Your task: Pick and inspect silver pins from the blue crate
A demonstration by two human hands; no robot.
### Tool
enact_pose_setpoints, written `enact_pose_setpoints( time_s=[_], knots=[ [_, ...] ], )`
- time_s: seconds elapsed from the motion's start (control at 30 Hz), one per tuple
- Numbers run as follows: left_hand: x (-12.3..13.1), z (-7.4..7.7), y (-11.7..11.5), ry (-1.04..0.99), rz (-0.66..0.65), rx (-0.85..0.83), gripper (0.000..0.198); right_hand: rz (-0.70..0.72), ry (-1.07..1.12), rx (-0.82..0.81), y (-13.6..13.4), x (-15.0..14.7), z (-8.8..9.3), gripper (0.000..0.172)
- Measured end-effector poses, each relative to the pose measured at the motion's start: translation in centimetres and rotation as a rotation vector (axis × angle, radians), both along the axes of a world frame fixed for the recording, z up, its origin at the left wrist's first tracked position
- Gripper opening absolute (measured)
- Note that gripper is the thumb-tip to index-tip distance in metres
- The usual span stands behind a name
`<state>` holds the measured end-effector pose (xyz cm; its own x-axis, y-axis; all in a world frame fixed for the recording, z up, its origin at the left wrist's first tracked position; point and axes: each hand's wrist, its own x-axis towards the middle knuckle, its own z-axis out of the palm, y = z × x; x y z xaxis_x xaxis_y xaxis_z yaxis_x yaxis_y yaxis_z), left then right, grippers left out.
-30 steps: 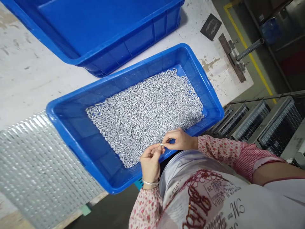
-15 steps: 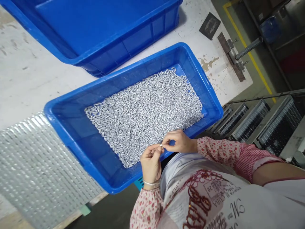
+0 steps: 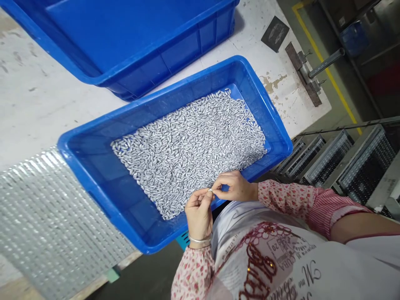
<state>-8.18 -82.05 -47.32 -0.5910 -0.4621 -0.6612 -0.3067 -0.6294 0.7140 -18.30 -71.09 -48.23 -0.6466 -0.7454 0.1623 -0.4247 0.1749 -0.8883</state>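
Observation:
Over the near edge of a blue plastic bin, my two hands meet fingertip to fingertip. A small silvery piece is pinched between them. My left hand, with a bracelet at its wrist, closes thumb and fingers on one end of it. From the right, my right hand grips the other end between thumb and forefinger. Under them, a layer of small silver spindle-shaped pieces covers most of the bin's floor. What exactly the pieces are I cannot tell.
A larger blue crate stands beyond the bin on the worn white table. At left lies a ribbed translucent sheet. A dark square plate and a metal bracket are at the far right. Slotted racks stand beside the table.
Hardly anything differs. Both hands have shifted very slightly, still pinching the small silvery piece between their fingertips.

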Motion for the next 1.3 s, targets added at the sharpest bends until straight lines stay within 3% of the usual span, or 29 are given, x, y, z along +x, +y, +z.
enact_pose_setpoints(
  time_s=[0.3,0.7,0.9,1.3],
  knots=[
    [0.04,-0.03,-0.05,0.000,0.014,0.033,0.027,-0.065,-0.063,0.027,0.16,0.56,-0.13,0.007],
    [-0.03,0.00,0.04,0.025,-0.004,0.046,0.025,-0.012,0.029,0.031,0.27,0.30,0.11,0.012],
    [-0.18,0.17,0.18,0.025,0.010,0.037,0.026,-0.070,-0.025,0.017,0.29,0.64,0.16,0.009],
    [-0.17,0.11,0.16,0.026,-0.019,0.050,0.025,-0.048,0.013,0.010,0.43,0.38,0.23,0.012]
  ],
)
